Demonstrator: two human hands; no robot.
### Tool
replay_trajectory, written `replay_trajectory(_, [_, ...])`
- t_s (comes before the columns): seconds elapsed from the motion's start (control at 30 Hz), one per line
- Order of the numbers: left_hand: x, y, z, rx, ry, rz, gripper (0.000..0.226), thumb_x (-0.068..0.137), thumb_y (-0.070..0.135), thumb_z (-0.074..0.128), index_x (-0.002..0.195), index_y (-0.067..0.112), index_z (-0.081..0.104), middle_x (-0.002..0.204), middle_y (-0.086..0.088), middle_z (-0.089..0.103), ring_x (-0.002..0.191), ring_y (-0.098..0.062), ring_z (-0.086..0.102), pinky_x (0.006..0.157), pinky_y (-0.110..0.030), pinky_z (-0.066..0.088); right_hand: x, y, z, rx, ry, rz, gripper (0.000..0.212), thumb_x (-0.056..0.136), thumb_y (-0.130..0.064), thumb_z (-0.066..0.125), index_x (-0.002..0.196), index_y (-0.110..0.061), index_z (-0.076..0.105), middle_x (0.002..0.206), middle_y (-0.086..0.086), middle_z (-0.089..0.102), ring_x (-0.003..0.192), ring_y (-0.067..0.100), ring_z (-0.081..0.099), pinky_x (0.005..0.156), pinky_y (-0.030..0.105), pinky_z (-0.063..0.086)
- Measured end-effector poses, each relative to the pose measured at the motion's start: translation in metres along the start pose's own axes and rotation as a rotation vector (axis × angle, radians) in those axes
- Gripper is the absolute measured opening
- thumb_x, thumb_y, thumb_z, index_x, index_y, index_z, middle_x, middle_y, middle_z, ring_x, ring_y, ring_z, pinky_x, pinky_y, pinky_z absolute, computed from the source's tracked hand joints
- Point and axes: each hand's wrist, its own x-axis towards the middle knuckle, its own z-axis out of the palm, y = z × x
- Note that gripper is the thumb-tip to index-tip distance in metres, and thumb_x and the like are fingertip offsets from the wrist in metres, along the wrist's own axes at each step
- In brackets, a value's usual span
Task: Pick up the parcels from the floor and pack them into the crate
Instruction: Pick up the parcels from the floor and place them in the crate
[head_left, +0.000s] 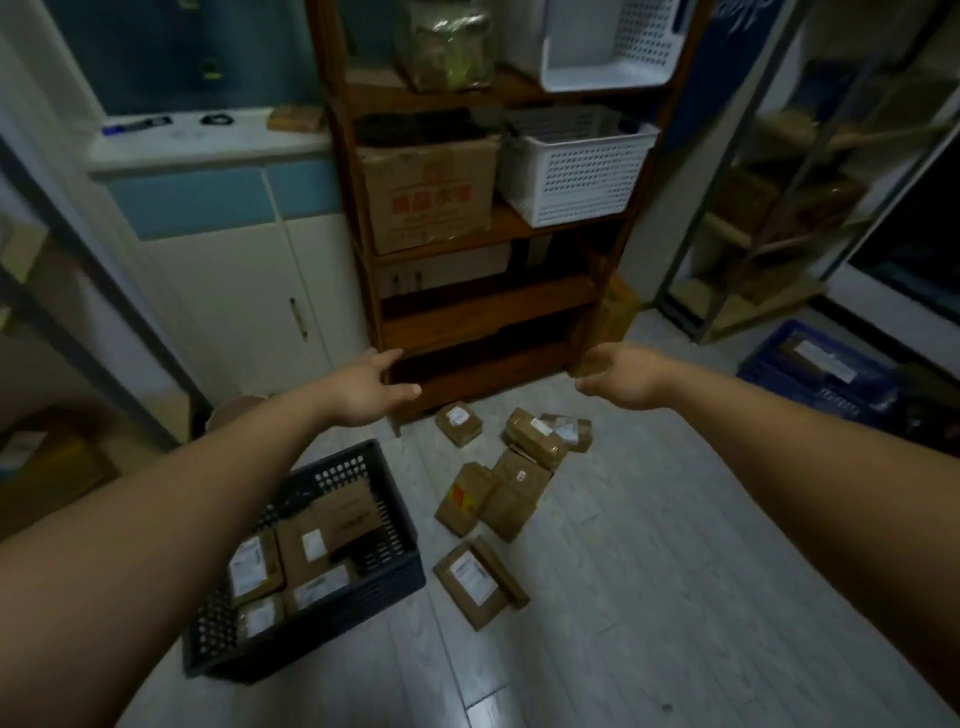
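Note:
A dark slatted crate (395, 525) stands on the floor at lower left and holds several brown parcels (306, 561) with white labels. Several more brown parcels lie loose on the pale floor to its right: one flat parcel (475, 579) nearest the crate, a cluster (498, 496) farther off, and a small one (458, 423) by the shelf foot. My left hand (366, 387) and my right hand (621, 376) are stretched forward in the air above the floor, fingers relaxed, holding nothing.
A wooden shelf unit (483, 322) stands straight ahead with a cardboard box (426, 197) and white baskets (571, 171). A white cabinet (234, 291) is at left, a metal rack (753, 234) and a blue crate (810, 369) at right.

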Motion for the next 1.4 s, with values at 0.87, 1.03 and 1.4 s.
replay_trajectory(0.87, [0.202,0.221,0.138,-0.268,-0.074,-0.110,0.072,0.092,0.046,0.050,0.150,0.025,0.013,0.160,-0.006,0.009,0.145,-0.028,0.017,0.117,-0.043,0.021,0.164,0.261,-0.033,0.017,-0.109,-0.007,0.075,0.091,-0.045,0.055,0.151,-0.017,0.020,0.156,0.010,0.023,0.140,0.028,0.031,0.111,0.037,0.030])
replay_trajectory(1.03, [0.275,0.236,0.161,-0.348,-0.111,-0.174,0.071,0.092,0.043,0.052,0.150,0.023,0.017,0.159,-0.005,0.014,0.143,-0.028,0.022,0.116,-0.043,0.025,0.224,0.281,-0.021,0.075,-0.180,0.016,0.076,0.092,-0.046,0.052,0.152,-0.017,0.016,0.157,0.011,0.020,0.140,0.029,0.030,0.112,0.037,0.030])
replay_trajectory(1.4, [0.409,0.281,0.236,-0.370,-0.204,-0.265,0.070,0.089,0.056,0.049,0.139,0.008,0.039,0.142,-0.009,0.044,0.132,-0.029,0.041,0.109,-0.032,0.030,0.390,0.390,0.025,0.220,-0.377,-0.018,0.070,0.095,-0.038,0.052,0.151,-0.017,0.015,0.157,0.008,0.021,0.142,0.025,0.028,0.112,0.033,0.029])
